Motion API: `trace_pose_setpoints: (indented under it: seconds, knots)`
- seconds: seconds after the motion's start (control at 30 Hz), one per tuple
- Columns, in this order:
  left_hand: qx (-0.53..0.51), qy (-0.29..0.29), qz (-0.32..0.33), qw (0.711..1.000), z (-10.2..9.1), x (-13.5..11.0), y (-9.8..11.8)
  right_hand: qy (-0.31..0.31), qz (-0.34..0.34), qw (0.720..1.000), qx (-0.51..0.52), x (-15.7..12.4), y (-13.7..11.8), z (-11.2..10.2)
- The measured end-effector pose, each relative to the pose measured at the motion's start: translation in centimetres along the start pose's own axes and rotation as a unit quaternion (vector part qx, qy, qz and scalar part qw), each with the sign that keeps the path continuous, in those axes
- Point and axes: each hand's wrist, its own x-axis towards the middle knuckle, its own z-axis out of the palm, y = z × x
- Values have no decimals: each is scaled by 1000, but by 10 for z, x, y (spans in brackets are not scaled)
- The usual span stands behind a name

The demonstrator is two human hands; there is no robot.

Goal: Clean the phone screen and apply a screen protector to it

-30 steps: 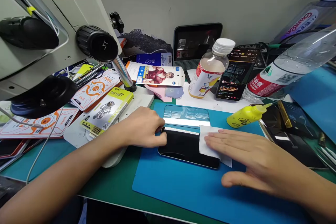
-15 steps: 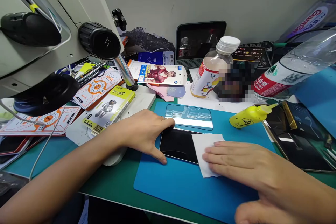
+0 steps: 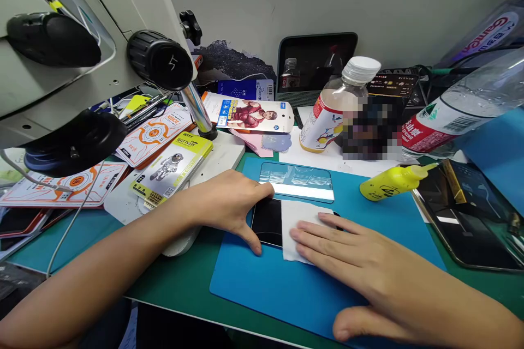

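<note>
A smartphone (image 3: pixel 267 223) with a dark screen lies flat on the blue mat (image 3: pixel 245 278). Its left end is held between the spread thumb and fingers of my left hand (image 3: pixel 235 202), which rests on the mat. My right hand (image 3: pixel 364 267) lies flat, fingers stretched out, pressing a white wipe (image 3: pixel 292 229) onto the screen. The wipe and fingers hide most of the phone's right half. Just behind the phone lies a clear glass screen protector (image 3: pixel 297 175) with a white strip along its near edge. A yellow squeeze bottle (image 3: pixel 380 184) lies behind my right hand.
At the left, a microscope (image 3: pixel 135 60) overhangs boxed packs, including a yellow battery box (image 3: pixel 174 166). A juice bottle (image 3: pixel 325 114) and a tilted water bottle (image 3: pixel 446 117) stand at the back. Another dark phone (image 3: pixel 470 229) lies on the right. A tablet-like screen (image 3: pixel 315 62) leans on the wall.
My right hand has slid the wipe leftward along the phone's screen, baring a bit of the phone's right end. My left hand has stayed at the left end.
</note>
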Motion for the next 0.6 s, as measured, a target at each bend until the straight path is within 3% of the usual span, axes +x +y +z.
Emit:
trace_pose_setpoints:
  seconds: [0.2,0.4,0.6]
  knots:
    - [-6,-2,-3,1000,3,1,1,-29,-4,999,-23,15,-6,26]
    - [-40,-3,-4,999,0,-2,0,-46,-10,993,-106,25,-15,26]
    - [-94,-16,-24,995,-2,-3,0,-42,19,996,-81,50,-21,35]
